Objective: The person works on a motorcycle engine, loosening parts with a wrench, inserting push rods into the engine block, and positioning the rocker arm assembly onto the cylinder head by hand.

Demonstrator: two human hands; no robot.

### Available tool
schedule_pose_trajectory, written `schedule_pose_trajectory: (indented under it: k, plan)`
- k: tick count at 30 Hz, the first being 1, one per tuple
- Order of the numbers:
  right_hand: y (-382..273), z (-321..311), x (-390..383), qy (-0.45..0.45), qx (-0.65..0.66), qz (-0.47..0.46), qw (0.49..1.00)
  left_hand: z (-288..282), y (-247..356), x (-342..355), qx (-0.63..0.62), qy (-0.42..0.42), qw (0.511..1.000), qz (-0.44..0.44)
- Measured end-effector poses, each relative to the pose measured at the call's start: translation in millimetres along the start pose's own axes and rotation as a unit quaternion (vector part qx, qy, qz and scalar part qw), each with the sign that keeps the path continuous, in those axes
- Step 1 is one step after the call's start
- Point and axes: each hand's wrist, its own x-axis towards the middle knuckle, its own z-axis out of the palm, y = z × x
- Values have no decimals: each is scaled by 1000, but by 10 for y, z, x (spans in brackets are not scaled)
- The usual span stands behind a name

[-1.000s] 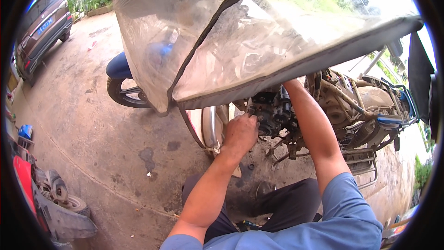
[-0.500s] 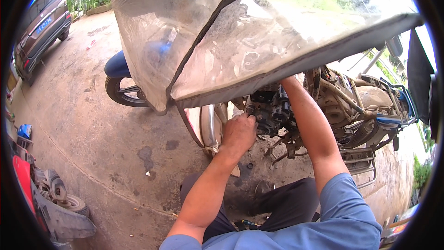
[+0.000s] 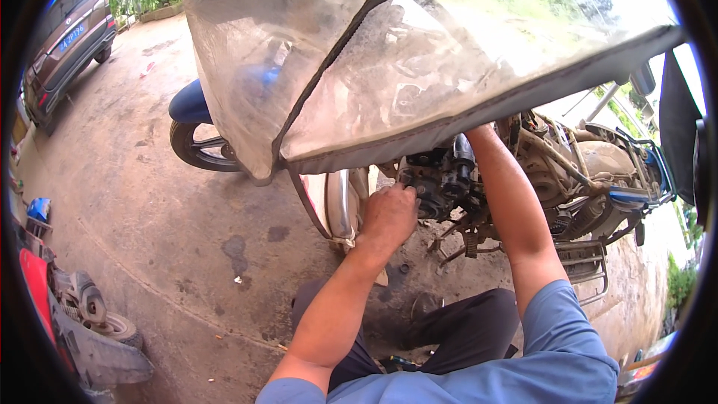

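Note:
My left hand is closed at the left side of a black motorcycle engine, its fingers curled against the engine's edge. The fingertips are partly hidden, with the back of the hand facing up. My right forearm reaches up past the engine's right side. Beyond the wrist, the right hand disappears behind the grey hem of a clear plastic rain cover, so its fingers cannot be seen. A black cylindrical part sits on the engine beside the right wrist.
The motorcycle's dirty frame extends right, with a metal rack below. A blue front fender stands at left. A screwdriver lies between my legs. Another red vehicle part and a parked car are far left.
My right forearm has shifted slightly right, and more of the black cylindrical part shows beside it. The rain cover has moved a little. My left hand stays at the engine.

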Motion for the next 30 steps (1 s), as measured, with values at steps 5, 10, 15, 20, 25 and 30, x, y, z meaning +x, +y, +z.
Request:
schedule_pose_trajectory:
  k: [5,10,15,20,25,30]
  plan:
    - [-106,22,-11,-19,-72,24,997,9,-54,-6,-5,10,1000,3]
    - [-79,-5,-50,0,-102,16,995,14,-42,-6,0,0,1000,5]
    - [-256,-64,-55,-2,-47,45,998,6,-85,-29,5,-7,1000,-3]
    - [-380,-110,-137,24,-4,38,999,-24,-73,-24,22,-23,999,-6]
    - [-143,17,-188,124,-34,-17,992,-17,54,70,-33,24,999,-13]
    - [-163,39,-263,133,-21,-40,990,35,140,708,-167,218,962,-18]
